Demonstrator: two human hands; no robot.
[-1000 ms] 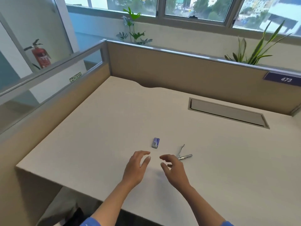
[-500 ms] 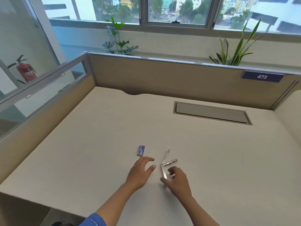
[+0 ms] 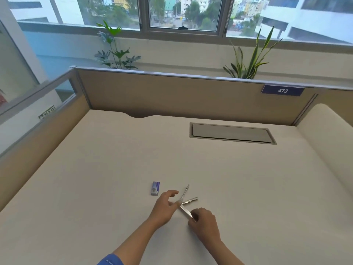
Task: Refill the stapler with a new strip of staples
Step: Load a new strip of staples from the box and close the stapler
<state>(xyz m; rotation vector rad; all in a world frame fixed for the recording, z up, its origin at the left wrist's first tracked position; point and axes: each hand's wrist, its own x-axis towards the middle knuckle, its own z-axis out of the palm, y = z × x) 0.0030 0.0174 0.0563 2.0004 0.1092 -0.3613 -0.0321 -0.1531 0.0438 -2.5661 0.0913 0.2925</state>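
Head view: near the table's (image 3: pixel 133 150) front edge the stapler (image 3: pixel 186 204) is splayed open. The right hand (image 3: pixel 203 219) grips its near end; the left hand (image 3: pixel 164 206), fingers spread, touches its hinge. The magazine seems exposed; next, take 1 strip from the staple box (image 3: pixel 155 188) just beside.

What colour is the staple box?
The staple box is purple-blue with a grey end, seen in the head view, on the desk left of the stapler.
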